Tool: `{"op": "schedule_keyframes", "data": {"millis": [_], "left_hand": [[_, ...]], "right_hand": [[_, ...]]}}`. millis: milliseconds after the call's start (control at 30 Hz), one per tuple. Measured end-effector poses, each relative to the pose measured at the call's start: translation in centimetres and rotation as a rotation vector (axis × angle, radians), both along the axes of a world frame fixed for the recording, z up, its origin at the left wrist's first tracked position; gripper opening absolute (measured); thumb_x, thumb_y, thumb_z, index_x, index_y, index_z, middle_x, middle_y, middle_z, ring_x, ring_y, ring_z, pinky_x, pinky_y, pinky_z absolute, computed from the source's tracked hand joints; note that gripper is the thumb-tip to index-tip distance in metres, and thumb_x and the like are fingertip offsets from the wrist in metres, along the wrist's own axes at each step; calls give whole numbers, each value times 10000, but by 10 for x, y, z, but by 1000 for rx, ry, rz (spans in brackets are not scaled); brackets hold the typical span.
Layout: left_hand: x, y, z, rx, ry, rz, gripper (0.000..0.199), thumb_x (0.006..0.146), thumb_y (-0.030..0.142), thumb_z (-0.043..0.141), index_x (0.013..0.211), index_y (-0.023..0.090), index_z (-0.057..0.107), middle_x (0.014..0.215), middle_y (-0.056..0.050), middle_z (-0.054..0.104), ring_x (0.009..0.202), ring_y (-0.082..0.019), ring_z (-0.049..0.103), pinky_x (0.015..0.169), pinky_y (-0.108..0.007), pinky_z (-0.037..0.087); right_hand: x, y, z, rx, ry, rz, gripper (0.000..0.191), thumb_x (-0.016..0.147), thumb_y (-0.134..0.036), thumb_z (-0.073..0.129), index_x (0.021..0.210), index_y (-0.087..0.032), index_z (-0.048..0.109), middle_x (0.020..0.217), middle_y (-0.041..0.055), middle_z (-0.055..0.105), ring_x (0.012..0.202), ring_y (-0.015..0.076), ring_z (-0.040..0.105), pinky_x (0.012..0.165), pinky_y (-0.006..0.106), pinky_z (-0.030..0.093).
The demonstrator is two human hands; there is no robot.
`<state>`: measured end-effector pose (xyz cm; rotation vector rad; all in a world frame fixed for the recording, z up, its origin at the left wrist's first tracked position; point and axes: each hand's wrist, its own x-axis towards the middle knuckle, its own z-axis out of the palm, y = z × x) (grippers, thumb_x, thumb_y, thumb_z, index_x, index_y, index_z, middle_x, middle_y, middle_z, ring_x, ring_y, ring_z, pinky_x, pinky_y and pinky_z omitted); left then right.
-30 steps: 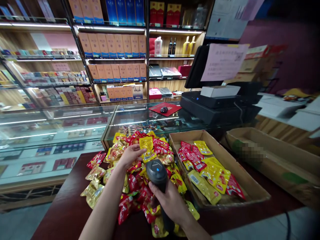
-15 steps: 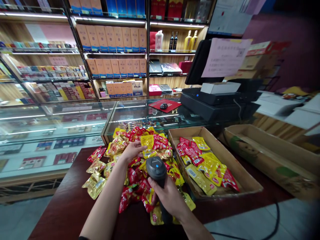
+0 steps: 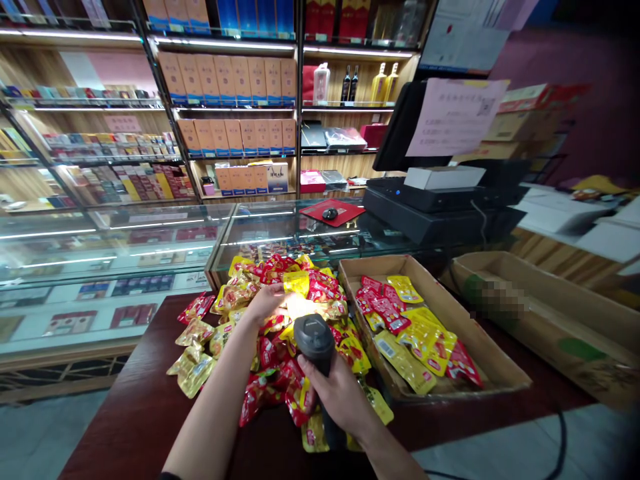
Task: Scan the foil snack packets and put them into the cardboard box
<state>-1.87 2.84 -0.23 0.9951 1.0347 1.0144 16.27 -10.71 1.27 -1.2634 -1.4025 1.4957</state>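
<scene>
Running this remotely, I've got my right hand (image 3: 345, 400) closed round the scanner (image 3: 314, 340) by its handle, just left of the tray (image 3: 465, 327). My left hand (image 3: 265, 303) is further left of the tray, fingers at the left edge of a yellow packet (image 3: 297, 283) over the pile (image 3: 270, 353). Looks like a pinch to me, but a bright glare on the packet's lower part washes out the fingertips, so I can't tell how tight it is.

The packet sits left of the tray's far end, in front of the scanner head. I'd guess it's light and soft, shiny film with something lumpy inside, so kinda slippery and floppy. Probably not fragile, though squeezing the middle could crumple it. Side edge or a sealed corner is where I'd take hold, leaving the flat face uncreased. The scanner should feel stiff and a bit heavier up top, so handle grip makes sense.

More red and yellow packets (image 3: 423, 340) lie inside the tray, and a second box (image 3: 540, 340) stands to its right.
</scene>
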Motion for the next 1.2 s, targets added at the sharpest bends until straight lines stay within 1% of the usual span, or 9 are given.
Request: {"op": "schedule_keyframes", "data": {"millis": [200,300,367,500,633,733,900,1067,1200], "left_hand": [[1,-1,3,-3,-24,-2,361,570,255,820,870,144,652,798,-67,693,725,-193,667,549,-238,530],[2,-4,8,24,-1,15,321,548,264,829,757,142,619,695,-18,647,650,-147,633,509,-204,509],[2,-7,11,37,21,17,315,545,279,829,708,143,596,642,11,609,601,-119,603,487,-186,492],[1,-12,15,63,68,4,293,566,301,813,700,148,603,658,12,608,585,-108,598,483,-172,484],[5,-14,19,39,64,-36,316,607,286,794,863,158,661,823,-50,684,727,-178,664,551,-216,527],[15,-12,24,14,37,-41,341,629,281,786,928,164,670,880,-66,700,775,-203,679,602,-263,557],[56,10,32,12,84,-89,362,594,275,812,904,147,676,840,-73,708,731,-204,683,564,-258,564],[131,48,42,9,6,-141,439,554,228,839,932,105,653,876,-122,708,676,-202,681,569,-279,568],[182,64,53,-6,-14,-251,482,598,225,819,1025,94,636,894,-142,707,705,-207,688,618,-301,571]], "right_hand": [[-1,0,-4,-6,36,9,334,767,-523,579,875,-213,520,471,-41,520,396,176,555,440,294,453],[3,7,-2,6,96,-66,324,739,-471,623,898,-198,549,661,16,617,534,177,603,492,288,478],[8,19,3,11,136,-165,309,698,-384,664,918,-187,575,791,39,648,664,181,618,564,280,493],[21,59,23,-103,302,-268,285,617,-189,641,901,-180,610,797,22,663,751,170,620,637,252,489],[35,99,44,-355,586,-66,250,619,-133,536,855,-145,618,880,85,691,853,193,659,706,273,517],[49,115,53,-450,645,41,196,657,-141,496,816,-140,610,865,104,698,872,204,672,718,300,536],[88,125,58,-422,581,-27,152,671,-121,486,770,-157,594,784,79,688,856,195,680,718,296,552],[152,132,68,-344,598,-153,182,652,-107,501,802,-149,594,786,76,686,864,204,677,726,313,549],[204,131,75,-278,559,-348,197,651,-110,495,819,-142,593,827,92,689,846,201,673,703,303,545]]}}
